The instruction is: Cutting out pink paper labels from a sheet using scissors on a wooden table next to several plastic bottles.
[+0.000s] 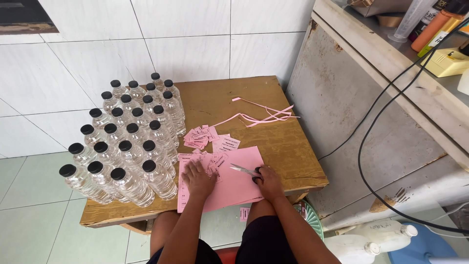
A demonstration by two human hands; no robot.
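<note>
Pressing pink paper sheet (234, 188) flat on the worn wooden tabletop (288, 146).
Left hand (199, 179) is lying released, fingers spread; right hand (267, 182) fingers are grasping steel scissors (244, 169).

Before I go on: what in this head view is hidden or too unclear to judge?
- Pink sheet under the left hand: covered by the hand.
- Scissors handles: inside the right hand; blades look slightly parted.
- Print on the cut pink labels: too small.
- Rear bottles: bodies masked by front rows.
- Items on the right counter: cut off by the frame edge.
</note>
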